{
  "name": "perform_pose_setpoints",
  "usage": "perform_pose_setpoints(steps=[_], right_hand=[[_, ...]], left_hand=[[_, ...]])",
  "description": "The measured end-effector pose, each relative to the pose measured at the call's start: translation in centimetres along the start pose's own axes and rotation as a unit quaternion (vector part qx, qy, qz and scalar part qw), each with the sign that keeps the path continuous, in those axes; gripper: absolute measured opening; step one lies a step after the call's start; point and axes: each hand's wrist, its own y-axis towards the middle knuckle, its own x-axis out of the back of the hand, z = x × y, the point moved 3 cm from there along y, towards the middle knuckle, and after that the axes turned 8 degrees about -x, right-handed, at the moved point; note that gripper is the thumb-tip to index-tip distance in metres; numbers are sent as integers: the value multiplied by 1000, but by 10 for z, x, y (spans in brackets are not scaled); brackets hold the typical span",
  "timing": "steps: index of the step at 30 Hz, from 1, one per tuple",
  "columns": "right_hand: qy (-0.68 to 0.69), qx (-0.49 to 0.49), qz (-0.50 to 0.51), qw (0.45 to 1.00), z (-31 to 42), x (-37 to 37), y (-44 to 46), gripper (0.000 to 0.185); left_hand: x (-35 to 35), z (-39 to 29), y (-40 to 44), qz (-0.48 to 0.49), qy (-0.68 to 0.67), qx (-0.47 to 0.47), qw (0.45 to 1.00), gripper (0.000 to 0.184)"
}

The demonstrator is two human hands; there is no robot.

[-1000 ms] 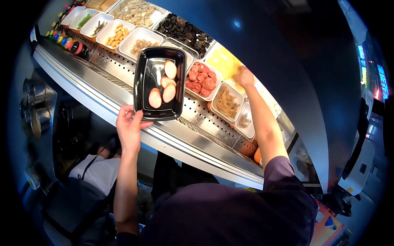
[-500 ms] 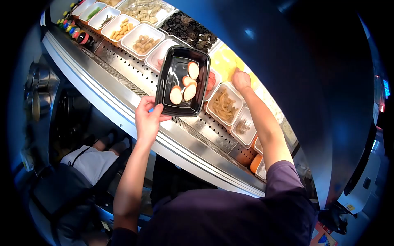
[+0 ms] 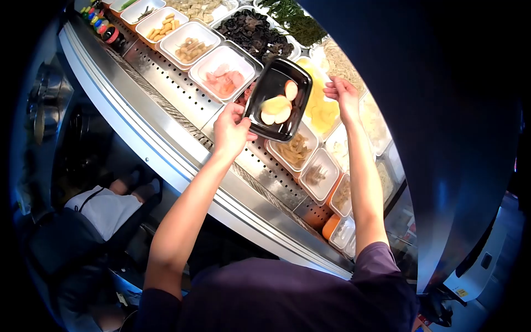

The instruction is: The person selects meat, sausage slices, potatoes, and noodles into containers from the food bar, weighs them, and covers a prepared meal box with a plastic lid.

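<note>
My left hand (image 3: 231,131) grips the lower left edge of a black plastic tray (image 3: 264,124), thumb at the rim. In the tray lie several pale slices with orange-pink edges (image 3: 291,89), and a yellow slice (image 3: 275,104) rests on top of some of them. My right hand (image 3: 344,95) is over the counter, right of the tray, beside a white container of yellow slices (image 3: 322,105). Its fingers are bent and close together, and nothing can be made out between them.
White containers run along the metal counter (image 3: 166,113): pink pieces (image 3: 224,81), black fungus (image 3: 251,33), dark green strands (image 3: 293,19), brown strips (image 3: 296,150). Bottles (image 3: 102,25) stand at the upper left. Another person's light-coloured clothing (image 3: 102,210) shows at the lower left.
The tray and my left hand have moved right and up along the counter. A yellow slice now lies in the tray. My right hand has lifted away from the yellow slices.
</note>
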Motion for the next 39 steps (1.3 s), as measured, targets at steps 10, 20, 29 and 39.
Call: perform_pose_setpoints(steps=[10,20,29,39], right_hand=[[-542,146,-8,827,-89,-31,19,58],[-566,60,82,818,-96,-34,43,51],[-383,-54,-3,922,-109,9,44,34],[-86,-7,106,991,14,-44,8,25]], left_hand=[[59,14,-10,-43,-104,32,993,13],[62,18,-12,-50,-109,48,992,12],[52,27,-1,-24,-109,52,992,15],[24,27,8,11,-103,62,993,16]])
